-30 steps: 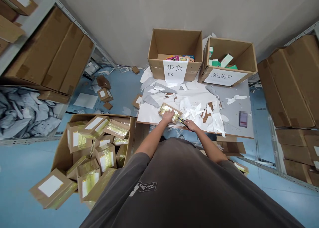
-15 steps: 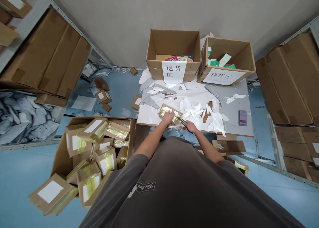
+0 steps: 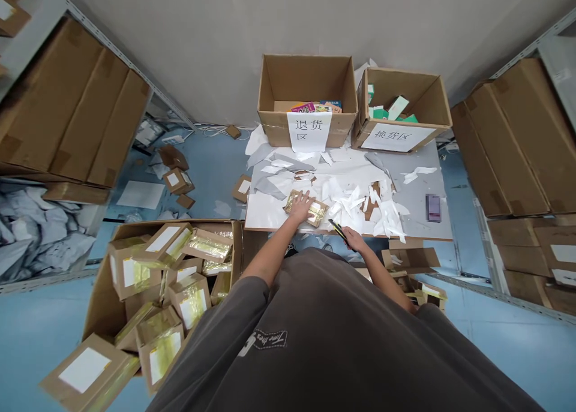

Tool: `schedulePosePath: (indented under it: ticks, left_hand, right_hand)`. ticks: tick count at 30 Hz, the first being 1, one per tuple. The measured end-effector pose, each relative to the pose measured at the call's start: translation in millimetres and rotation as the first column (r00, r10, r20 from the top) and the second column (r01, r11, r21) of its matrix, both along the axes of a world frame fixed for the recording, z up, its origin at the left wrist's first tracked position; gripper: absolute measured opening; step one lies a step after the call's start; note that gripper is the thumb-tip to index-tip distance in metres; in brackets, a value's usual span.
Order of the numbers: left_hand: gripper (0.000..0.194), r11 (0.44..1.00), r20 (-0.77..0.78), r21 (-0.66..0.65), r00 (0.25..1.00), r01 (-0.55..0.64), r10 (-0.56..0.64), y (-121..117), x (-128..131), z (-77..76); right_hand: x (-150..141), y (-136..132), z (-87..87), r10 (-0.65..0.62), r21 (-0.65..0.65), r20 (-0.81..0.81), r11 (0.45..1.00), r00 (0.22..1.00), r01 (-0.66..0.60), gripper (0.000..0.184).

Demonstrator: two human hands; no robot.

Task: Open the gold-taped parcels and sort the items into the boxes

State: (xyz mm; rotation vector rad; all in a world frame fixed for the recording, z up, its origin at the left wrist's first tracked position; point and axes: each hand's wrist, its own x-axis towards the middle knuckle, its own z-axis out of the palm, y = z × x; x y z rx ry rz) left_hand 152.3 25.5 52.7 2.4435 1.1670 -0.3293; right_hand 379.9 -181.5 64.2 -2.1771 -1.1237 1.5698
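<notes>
Carton (image 3: pixel 101 298): near left on my feed, heaped past its rim with taped boxes (image 3: pixel 164 241); I judge a knock could send the outermost one tumbling.
Left hand (image 3: pixel 300 207): it lies on the parcel from above, fingers spread across the top rather than wrapped around it; with only that downward press to steady it, I think a sideways push could make the box slide or spin.
Parcel (image 3: pixel 318 213): on the tabletop (image 3: pixel 416 211), by its near edge and left of its middle, lying flat and a little skewed. I see a small brown box under shiny yellowish tape, with what looks like a white label, partly hidden by the hand. It looks closed, though I cannot see every seam.
Cutter (image 3: pixel 336 228): black and yellow, just right of the parcel and apart from it, tip aimed far and left. I cannot make out the blade; if it is out, a slip on slick tape could nick the left fingers.
Right hand (image 3: pixel 354 239): fingers curled tight around the cutter's handle; too much force here could cut too deep, in my judgement.
Scraps (image 3: pixel 390 220): white, strewn right of the parcel; they could snag the tip.
</notes>
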Motion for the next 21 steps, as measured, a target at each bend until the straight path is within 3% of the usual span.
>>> schedulePosePath:
  ticks: [3,7,13,18,21]
  left_hand:
    - [0.104,1.000,-0.047,-0.020,0.999,-0.001,0.000,9,4,-8.7]
    - [0.090,1.000,-0.038,-0.014,0.999,0.017,-0.018,11,2,-18.0]
    - [0.078,0.998,0.065,0.028,0.996,0.053,-0.055,0,-13,-22.5]
    - [0.079,0.997,0.114,0.002,0.990,0.079,-0.079,-5,-16,-23.8]
    - [0.080,0.997,0.123,-0.003,0.990,0.076,-0.075,-5,-18,-25.4]
  right_hand:
    - [-5,6,4.1,0.027,0.065,0.080,0.997,0.996,-0.032,0.049]
    - [-16,21,6.3,0.120,0.151,0.234,0.976,0.965,-0.158,0.036]
    - [-28,31,11.4,0.280,0.042,0.403,0.945,0.871,-0.324,0.045]
    - [-45,43,13.6,0.331,0.000,0.542,0.919,0.772,-0.394,0.043]
    - [-52,47,9.3,0.329,-0.007,0.565,0.919,0.757,-0.394,0.042]
